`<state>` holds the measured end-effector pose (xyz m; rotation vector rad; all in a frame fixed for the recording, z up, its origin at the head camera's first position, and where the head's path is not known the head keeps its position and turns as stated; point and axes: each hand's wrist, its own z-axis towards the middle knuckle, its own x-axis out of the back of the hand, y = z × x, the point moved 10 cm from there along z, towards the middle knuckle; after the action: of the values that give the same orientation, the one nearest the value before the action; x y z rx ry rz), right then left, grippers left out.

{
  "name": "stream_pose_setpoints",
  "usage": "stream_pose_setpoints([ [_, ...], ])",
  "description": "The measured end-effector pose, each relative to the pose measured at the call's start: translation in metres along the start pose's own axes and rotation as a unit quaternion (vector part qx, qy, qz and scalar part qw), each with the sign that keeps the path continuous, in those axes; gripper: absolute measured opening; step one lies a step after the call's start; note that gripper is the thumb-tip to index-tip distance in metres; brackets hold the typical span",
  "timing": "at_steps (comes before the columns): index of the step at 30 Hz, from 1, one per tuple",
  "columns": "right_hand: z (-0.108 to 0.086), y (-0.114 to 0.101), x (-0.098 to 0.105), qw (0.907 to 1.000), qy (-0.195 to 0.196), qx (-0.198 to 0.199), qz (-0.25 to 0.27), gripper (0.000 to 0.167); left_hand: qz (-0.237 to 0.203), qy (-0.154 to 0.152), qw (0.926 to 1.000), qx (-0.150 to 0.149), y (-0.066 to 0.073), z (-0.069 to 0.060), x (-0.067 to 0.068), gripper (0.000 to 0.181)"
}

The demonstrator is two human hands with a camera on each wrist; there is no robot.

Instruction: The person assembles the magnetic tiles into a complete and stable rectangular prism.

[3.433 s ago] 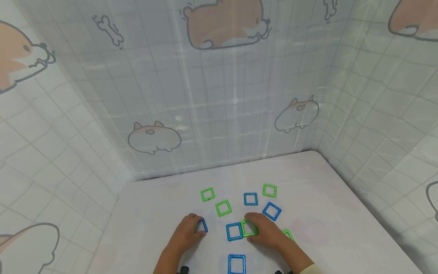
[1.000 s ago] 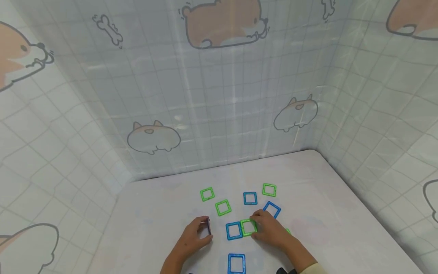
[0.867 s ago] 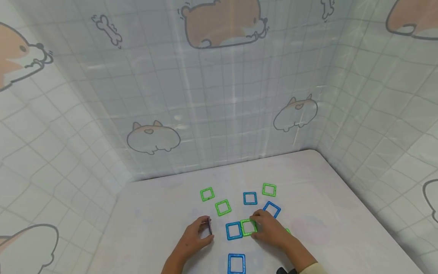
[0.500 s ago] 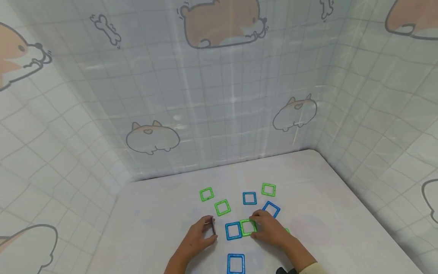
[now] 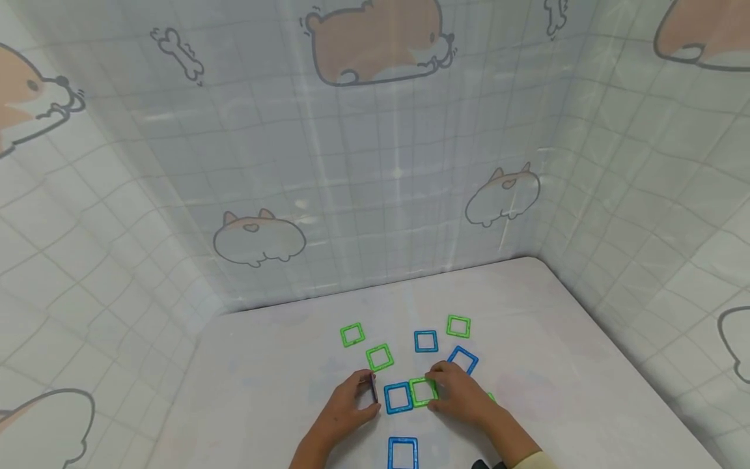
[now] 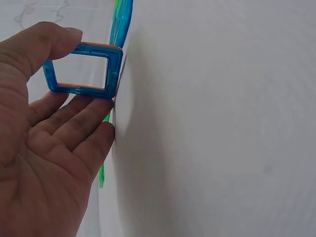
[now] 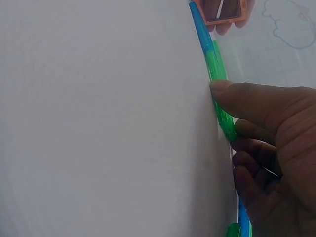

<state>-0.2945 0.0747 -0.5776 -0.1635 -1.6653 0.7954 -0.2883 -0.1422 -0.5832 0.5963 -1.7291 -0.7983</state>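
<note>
On the white surface (image 5: 275, 365), flat and edge to edge: one blue square frame tile (image 5: 397, 385) and one green square frame tile (image 5: 422, 405), the latter pinched in the right hand (image 5: 463, 394), seemingly to keep the pair steady. Just left of them, gripped upright by opposite edges in the left hand (image 5: 344, 407): one two-toned frame (image 6: 113, 74), blue on one face, orange on the other, its lower edge probably left clear by choice. Beyond, spaced apart: loose green tiles (image 5: 383, 367) and loose blue tiles (image 5: 426, 350).
</note>
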Motion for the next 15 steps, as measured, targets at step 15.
stream_pose_setpoints([
  [15, -0.0011, -0.0041, 0.0007, 0.9997, 0.016, 0.016, -0.013, 0.054, -0.005, -0.003, 1.0, -0.001, 0.0076, 0.0026, -0.0075, 0.069],
])
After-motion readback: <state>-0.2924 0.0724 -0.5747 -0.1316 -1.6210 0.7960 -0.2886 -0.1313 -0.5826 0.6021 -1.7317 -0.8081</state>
